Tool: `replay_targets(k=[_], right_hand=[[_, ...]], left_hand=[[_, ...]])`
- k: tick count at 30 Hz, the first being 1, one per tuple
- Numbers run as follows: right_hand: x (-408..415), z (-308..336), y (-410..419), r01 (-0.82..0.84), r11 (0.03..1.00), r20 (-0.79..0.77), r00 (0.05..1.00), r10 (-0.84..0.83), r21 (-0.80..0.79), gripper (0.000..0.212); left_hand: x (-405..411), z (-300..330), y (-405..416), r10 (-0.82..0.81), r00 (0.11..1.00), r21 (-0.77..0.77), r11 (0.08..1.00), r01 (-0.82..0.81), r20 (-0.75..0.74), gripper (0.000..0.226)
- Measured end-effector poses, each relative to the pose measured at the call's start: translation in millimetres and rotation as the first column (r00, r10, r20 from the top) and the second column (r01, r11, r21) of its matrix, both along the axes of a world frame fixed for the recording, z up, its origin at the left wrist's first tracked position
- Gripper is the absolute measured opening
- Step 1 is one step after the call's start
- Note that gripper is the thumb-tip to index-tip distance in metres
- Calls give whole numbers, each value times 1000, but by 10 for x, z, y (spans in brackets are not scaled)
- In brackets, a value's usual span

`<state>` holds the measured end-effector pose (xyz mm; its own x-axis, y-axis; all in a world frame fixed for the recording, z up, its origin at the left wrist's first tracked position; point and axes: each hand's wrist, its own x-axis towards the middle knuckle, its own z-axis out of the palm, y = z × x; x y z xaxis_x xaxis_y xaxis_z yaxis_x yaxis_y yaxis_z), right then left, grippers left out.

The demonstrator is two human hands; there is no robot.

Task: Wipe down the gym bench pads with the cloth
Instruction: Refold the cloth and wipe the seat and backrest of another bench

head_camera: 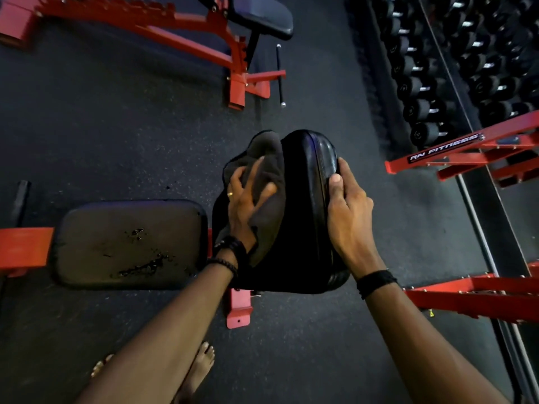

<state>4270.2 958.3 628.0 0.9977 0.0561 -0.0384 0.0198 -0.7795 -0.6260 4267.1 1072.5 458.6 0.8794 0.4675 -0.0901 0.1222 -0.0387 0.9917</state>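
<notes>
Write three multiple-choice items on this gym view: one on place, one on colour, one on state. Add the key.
1. Where does the cloth lie?
A. on the floor
B. on the upright back pad
C. on the dumbbell rack

2. What colour is the bench frame?
A. red
B. yellow
C. white

3. What state is the seat pad in?
A. smooth and whole
B. folded up
C. torn in patches

Key: B, the left hand presses it there while the right hand grips the pad's edge; A, red bars show; C, dark tears mark its cover.

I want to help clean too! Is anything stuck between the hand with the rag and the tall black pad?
Nothing visible. The left hand presses the dark grey cloth flat against the raised black vinyl back pad. The right hand grips the pad's other edge.
</notes>
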Motion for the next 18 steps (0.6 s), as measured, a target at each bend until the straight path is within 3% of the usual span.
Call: replay_targets(k=[4,6,7,9,12,14,16,18], right_hand=[[20,-27,1,6,1000,-4,1000,-6,1,46],[26,-40,-14,7,1000,-9,1000,-8,-9,46],[21,-42,-21,8,1000,-10,1000,-8,-13,45],[6,-25,-12,9,1000,0,1000,-9,-19,46],[17,-33,-8,13,999,3,1000,-12,-44,45],[15,-29,3,22,998,5,1000,-22,-62,45],[5,-10,12,21,998,-3,1000,-21,-64,45],[-5,8,23,14,998,-1,1000,-15,-59,45]], left_hand=[[0,-670,67,-80,968,-86,994,61,-240,55],[-151,-833,107,-48,943,-222,975,-28,-329,30],[-242,-813,86,-4,930,-182,981,-68,-367,34],[-389,-564,-26,82,967,-117,987,-113,-241,51],[-477,56,-207,121,993,-133,984,-117,19,41],[-462,327,-278,103,986,-61,994,-95,129,46],[-338,275,-253,95,985,12,995,-98,141,48],[-177,-54,-129,99,993,-40,995,-97,67,46]])
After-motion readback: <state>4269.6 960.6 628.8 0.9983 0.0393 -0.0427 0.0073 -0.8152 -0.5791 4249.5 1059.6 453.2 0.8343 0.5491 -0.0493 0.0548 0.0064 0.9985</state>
